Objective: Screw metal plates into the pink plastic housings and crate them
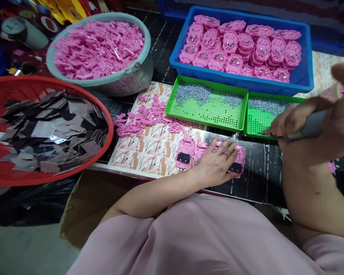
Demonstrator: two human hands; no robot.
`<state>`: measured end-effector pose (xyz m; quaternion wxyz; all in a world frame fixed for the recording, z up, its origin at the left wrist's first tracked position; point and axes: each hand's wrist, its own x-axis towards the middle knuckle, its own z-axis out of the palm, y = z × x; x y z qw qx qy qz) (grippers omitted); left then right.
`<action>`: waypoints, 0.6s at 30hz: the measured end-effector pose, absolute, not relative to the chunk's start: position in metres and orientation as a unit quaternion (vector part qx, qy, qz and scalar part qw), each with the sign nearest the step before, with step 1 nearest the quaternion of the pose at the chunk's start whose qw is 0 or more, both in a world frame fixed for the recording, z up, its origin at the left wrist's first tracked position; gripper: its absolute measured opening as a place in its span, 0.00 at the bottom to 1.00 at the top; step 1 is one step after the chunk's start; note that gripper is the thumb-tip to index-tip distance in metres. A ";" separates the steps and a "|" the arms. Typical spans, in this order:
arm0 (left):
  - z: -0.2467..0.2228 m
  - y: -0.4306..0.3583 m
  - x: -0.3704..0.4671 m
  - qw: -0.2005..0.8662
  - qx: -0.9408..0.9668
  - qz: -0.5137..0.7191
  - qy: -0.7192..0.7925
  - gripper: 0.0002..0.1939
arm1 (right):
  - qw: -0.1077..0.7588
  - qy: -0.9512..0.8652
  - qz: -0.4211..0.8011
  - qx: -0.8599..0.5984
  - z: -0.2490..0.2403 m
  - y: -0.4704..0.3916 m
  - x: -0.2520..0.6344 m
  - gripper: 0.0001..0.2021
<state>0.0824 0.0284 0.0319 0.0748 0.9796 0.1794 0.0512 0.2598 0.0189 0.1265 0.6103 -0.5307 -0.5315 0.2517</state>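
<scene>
The worktop is covered by a white-and-orange patterned sheet (pixel 140 156) beside a black sheet (pixel 256 168); grey floor (pixel 31 248) shows below left. A red basket (pixel 111 130) of flat plates stands left, near a pale basket (pixel 147 40) of small pink parts. Behind, a blue tub (pixel 240 78) holds stacked pink casings, with two green trays (pixel 212 117) of screws before it. The left hand (pixel 218 162) lies palm down, fingers spread, over a row of pink casings (pixel 185 149) at the near edge. The right hand (pixel 289 120), blurred, grips a grey screwdriver-like tool (pixel 309 124), its tip over the right tray.
</scene>
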 end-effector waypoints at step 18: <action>0.039 0.027 0.086 0.077 0.980 0.026 0.179 0.34 | 0.710 -0.512 0.255 -0.411 0.088 0.006 0.241 0.04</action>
